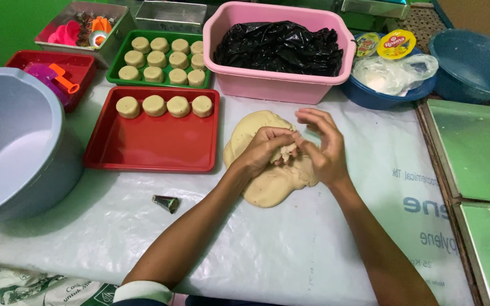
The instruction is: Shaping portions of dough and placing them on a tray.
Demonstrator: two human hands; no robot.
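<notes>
We see the left hand [262,150] curled over a small lump of dough [285,152], pinching it between thumb and fingertips, while the right hand [323,146] stands just beside it with its fingers loosely spread and its fingertips meeting the same lump. Both hands hover directly above a large flattened mass of pale dough [270,178], which lies on the bench [256,249] covered with a white plastic sheet; the small lump sits between the two hands, just above that mass. To the left of the left hand lies a red tray [148,150] carrying four round dough pieces [165,106] in a row along its far edge. Beyond that tray, farther from the hands, a green tray [121,55] holds more of the same round pieces, packed close together. Straight ahead of the hands stands a pink tub [282,85] with a crumpled black plastic bag [279,46] inside. Ahead and to the right of the right hand sits a blue bowl [378,97] holding a clear bag and small round lidded tubs. Far to the left of the left hand rests a big grey basin [24,153]. Nearer to us than the left hand, beside the forearm, a small dark metal cone [167,203] lies on the sheet. To the right of the right hand, well apart, green metal sheets [477,147] lie flat.
</notes>
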